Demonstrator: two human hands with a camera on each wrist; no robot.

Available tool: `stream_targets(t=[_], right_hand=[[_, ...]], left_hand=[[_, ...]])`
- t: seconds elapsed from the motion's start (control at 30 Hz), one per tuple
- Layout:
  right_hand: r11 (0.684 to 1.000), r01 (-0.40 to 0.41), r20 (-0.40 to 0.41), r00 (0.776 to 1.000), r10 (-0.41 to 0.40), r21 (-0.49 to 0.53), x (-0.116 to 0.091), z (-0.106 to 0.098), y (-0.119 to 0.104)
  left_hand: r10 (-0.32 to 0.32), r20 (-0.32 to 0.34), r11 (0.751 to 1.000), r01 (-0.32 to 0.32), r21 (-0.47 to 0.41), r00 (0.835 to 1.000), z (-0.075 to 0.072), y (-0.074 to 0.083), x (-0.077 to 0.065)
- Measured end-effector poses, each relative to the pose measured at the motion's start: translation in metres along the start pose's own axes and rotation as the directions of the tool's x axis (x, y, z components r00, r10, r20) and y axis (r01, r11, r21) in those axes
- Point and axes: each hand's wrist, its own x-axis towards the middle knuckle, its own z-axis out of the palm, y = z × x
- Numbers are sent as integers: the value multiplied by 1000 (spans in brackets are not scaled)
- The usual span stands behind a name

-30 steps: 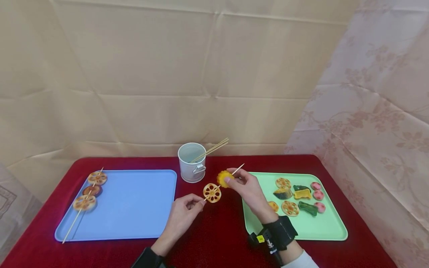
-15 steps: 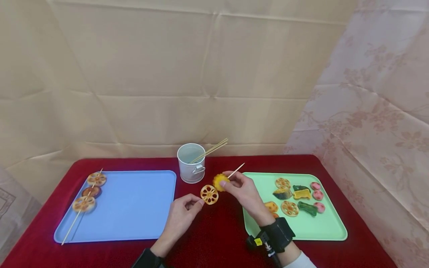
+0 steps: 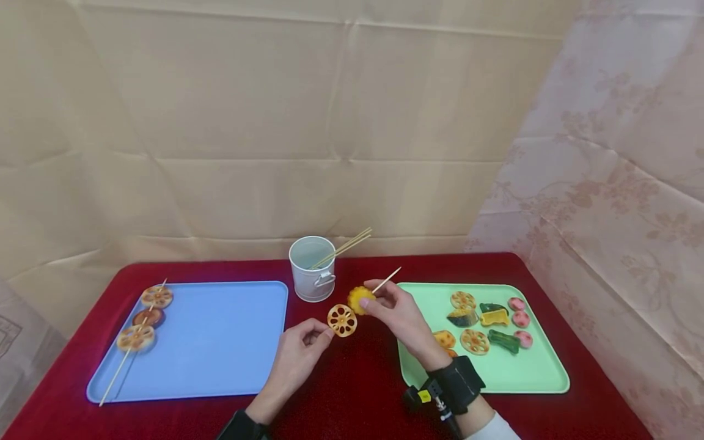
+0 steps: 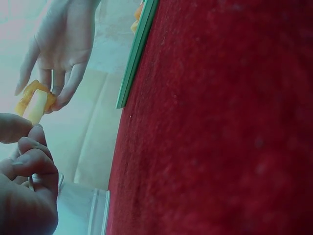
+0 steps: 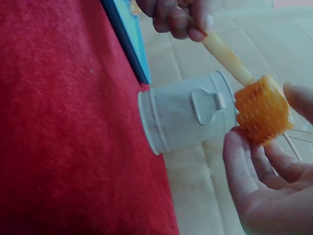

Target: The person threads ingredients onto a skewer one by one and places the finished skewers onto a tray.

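Here we are, centre of the frame, above the bench (image 3: 352, 397): the corn piece (image 3: 360, 299) sits on the skewer (image 3: 387, 278), whose pointed end sticks out up and to the right. My right hand (image 3: 404, 321) grips the corn, thumb on one side, fingers (image 5: 237, 164) on the other, only as far apart as its width. My left hand (image 3: 301, 351) has its fingertips closed in a pinch at the lower-left edge of the lotus slice (image 3: 342, 321); the skewer seems to run back into that hand, mostly hidden. Corn looks light, firm, knobbly, so unlikely to slip; the sides are the place to hold. Lotus looks thin: rim only. Skewer's slim, probably stiff but snappable sideways.
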Motion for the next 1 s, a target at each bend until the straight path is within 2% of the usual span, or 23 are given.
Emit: stream_targets(t=[0.2, 0.37, 0.5, 0.63, 0.77, 0.87, 1.0], right_hand=[[999, 10, 22, 1000, -9, -32, -1, -11, -5], [998, 13, 19, 1000, -12, -63, -4, -29, -5], [987, -9, -9, 1000, 7, -160, -7, -50, -6], [963, 16, -10, 1000, -20, -267, -11, -74, -6], [910, 51, -7, 998, -59, -411, -18, -97, -3], [846, 76, 5, 996, -87, -528, -23, -110, 1], [783, 115, 54, 993, -104, -612, -31, -121, 9]], left_hand=[[-18, -2, 1000, 18, -21, 1000, 0, -1, 0], [-31, -5, 999, 31, -31, 1000, 0, -1, 1], [-23, -11, 999, 23, -36, 1000, -1, 0, 1], [-25, -21, 999, 25, -27, 999, -5, 1, 0], [-34, -30, 999, 33, -14, 999, -8, 1, -1], [-31, -33, 1000, 31, 0, 999, -9, 0, 0], [-39, -31, 999, 39, 19, 999, -10, -2, 0]])
